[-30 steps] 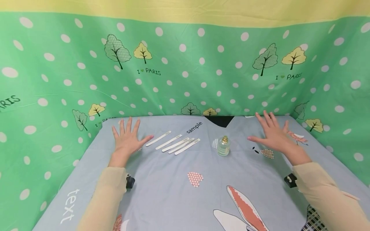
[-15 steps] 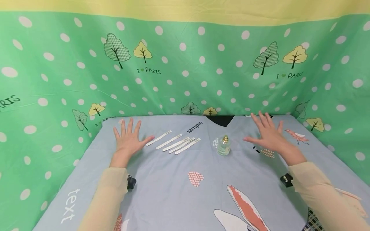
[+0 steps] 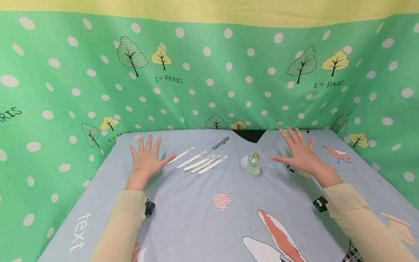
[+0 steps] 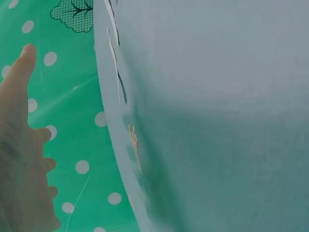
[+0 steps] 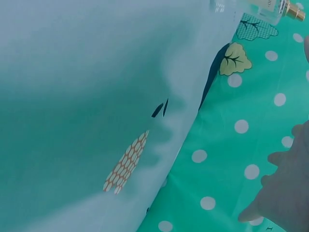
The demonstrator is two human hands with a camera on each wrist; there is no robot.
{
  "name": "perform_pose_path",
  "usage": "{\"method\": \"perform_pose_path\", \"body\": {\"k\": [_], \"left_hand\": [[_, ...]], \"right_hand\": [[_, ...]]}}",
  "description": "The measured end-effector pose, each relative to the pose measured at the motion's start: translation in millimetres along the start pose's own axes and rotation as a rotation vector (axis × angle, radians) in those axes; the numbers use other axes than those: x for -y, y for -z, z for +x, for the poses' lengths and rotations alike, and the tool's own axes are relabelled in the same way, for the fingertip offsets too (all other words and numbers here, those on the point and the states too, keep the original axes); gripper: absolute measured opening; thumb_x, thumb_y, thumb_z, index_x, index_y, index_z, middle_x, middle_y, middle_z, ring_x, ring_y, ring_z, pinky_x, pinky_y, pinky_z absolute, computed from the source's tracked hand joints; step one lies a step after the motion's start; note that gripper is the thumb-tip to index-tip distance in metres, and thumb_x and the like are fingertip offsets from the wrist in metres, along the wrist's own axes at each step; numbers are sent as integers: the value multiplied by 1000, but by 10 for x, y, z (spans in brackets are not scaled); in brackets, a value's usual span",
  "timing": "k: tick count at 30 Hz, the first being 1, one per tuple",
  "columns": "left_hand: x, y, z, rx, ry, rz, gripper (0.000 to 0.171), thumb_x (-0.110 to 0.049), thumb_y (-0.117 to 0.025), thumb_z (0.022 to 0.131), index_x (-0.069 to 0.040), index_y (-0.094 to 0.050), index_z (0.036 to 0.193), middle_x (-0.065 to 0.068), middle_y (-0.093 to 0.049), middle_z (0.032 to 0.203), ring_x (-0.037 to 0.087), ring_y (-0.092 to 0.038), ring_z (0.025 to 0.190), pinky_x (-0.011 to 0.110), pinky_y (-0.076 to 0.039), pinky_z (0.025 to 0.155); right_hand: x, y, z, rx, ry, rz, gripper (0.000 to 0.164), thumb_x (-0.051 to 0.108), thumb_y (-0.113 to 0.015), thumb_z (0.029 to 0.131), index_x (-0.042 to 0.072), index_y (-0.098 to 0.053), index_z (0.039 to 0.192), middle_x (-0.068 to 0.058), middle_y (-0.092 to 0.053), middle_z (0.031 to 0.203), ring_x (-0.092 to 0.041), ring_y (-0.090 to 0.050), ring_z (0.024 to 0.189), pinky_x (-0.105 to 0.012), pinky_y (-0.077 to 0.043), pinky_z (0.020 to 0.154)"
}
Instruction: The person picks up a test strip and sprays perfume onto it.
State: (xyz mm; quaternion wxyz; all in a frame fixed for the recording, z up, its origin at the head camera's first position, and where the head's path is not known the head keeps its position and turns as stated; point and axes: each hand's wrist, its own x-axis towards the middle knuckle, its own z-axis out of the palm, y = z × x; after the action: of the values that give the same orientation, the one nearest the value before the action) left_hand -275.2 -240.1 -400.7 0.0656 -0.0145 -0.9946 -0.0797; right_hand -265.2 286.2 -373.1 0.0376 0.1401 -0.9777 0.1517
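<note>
My left hand (image 3: 145,162) is held with its fingers spread over the left side of the table, holding nothing. Its thumb tip appears just beside the leftmost of several slim white strips (image 3: 199,163), which lie slanted and side by side with small dark print at their upper ends. Right of the strips stands a clear glass perfume bottle (image 3: 253,166), upright, with a gold spray top and pale green contents. To the bottle's right is my right hand (image 3: 299,155), fingers also spread and nothing in it. The right wrist view catches part of the bottle (image 5: 263,7) at its top edge.
A grey-blue printed cloth (image 3: 183,211) covers the table. Behind it and at both sides hangs a green dotted curtain (image 3: 196,102) with printed trees. A dark wrist device (image 3: 150,207) sits under the left sleeve, another (image 3: 320,203) under the right.
My right hand has drifted left, closer to the bottle. The left hand has shifted very slightly right. The strips and the bottle stay where they were.
</note>
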Motion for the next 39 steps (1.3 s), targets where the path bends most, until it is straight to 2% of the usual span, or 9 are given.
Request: {"method": "perform_pose_path", "body": {"k": [10,20,27,33,39], "left_hand": [[-8,-29,-2,7,2,1,108,-87,-38,83,-17,-12,161,18,-2,168,49,5,152,75,10,115],[-32,-25,-26,19,-3,2,108,-87,-37,83,-16,-12,161,19,-3,168,50,4,152,75,9,115],[-55,-26,-38,22,-2,-6,107,-86,-38,84,-16,-13,161,18,-3,168,49,3,152,74,8,116],[-78,-40,-44,23,-7,-10,107,-86,-38,84,-15,-14,161,19,-4,168,50,1,152,74,6,117],[-100,-62,-52,23,-10,-25,106,-84,-40,85,-14,-15,161,20,-7,167,49,-1,152,72,5,118]], "right_hand": [[72,-59,26,6,31,18,108,66,-63,86,22,0,162,-21,-1,167,-48,10,152,-83,11,106],[136,-140,59,11,57,32,105,64,-65,85,19,-8,162,-21,-10,166,-50,1,152,-83,6,108],[228,-186,69,20,80,46,106,64,-66,84,17,-11,161,-20,-13,166,-48,0,153,-79,1,112],[331,-253,102,21,125,93,104,58,-70,85,9,-16,160,-24,-19,164,-51,-5,151,-72,-6,118],[430,-317,142,59,123,190,104,57,-72,84,15,-15,161,-19,-17,165,-48,-8,152,-72,-15,117]]}}
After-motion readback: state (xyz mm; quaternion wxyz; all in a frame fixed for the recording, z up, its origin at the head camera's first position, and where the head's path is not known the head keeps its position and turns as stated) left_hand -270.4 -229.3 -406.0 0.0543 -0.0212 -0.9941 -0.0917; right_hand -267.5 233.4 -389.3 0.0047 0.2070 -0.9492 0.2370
